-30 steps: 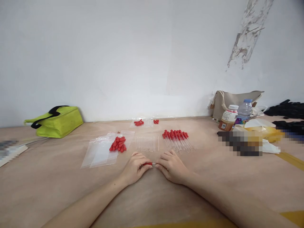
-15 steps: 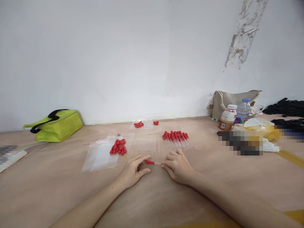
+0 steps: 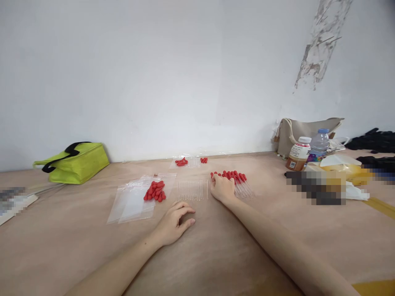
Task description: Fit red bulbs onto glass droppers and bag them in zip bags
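Observation:
My right hand reaches over the left end of a row of glass droppers with red rubber bulbs. Its fingers are curled down and closed on a dropper, most of which the hand hides; red bulbs show just past the knuckles. My left hand rests on the table with thumb and fingers apart, holding nothing. Beyond it lies a row of clear glass tubes without bulbs. A pile of loose red rubber bulbs sits on clear zip bags, left of the tubes.
Near the wall, a clear bag holds more red bulbs and tubes. A lime green bag stands at the left. On the right are a beige bag, a brown drink bottle, a blue-capped water bottle and yellow packaging.
My right hand has moved away and up to the left end of the dropper row, taking the dropper that was between my hands. My left hand stays in place, open.

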Available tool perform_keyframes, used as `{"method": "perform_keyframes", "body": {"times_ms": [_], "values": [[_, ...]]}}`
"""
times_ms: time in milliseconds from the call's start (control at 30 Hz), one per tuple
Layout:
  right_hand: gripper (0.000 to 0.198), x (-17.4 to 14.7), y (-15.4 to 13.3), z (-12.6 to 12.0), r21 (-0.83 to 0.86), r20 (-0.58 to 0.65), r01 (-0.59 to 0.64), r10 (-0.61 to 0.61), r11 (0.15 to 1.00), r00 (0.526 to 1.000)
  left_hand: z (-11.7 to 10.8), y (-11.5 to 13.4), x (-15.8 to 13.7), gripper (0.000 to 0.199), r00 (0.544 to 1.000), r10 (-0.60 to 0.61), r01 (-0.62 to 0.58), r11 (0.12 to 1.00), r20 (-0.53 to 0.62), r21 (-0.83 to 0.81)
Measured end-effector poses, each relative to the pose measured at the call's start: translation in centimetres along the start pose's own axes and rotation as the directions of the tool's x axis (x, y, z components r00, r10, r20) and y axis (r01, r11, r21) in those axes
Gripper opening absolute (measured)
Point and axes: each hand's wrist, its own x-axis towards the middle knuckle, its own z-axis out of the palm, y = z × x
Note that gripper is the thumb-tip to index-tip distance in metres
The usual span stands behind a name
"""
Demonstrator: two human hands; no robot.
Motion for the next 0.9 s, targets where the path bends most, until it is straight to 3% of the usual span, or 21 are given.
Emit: {"method": "perform_keyframes", "body": {"times_ms": [367,700,900], "values": [[0.023,-0.6,0.2,0.2,0.022,-0.004,0.047,-0.047,0.999,0.999,-0.1,0.2,0.2,0.019,1.000,0.021,-0.021,1.000,0.009,-0.006],[0.031,-0.1,-1.1,0.0,-0.058,0.133,-0.016,0.024,0.998,0.991,-0.2,0.2,0.1,0.019,1.000,0.028,-0.028,0.999,0.002,-0.019],[0.024,0.2,-0.7,-0.4,-0.058,0.222,-0.027,0.039,0.998,0.974,-0.1,0.2,0.1,0.018,1.000,0.020,-0.020,1.000,0.005,-0.013]]}}
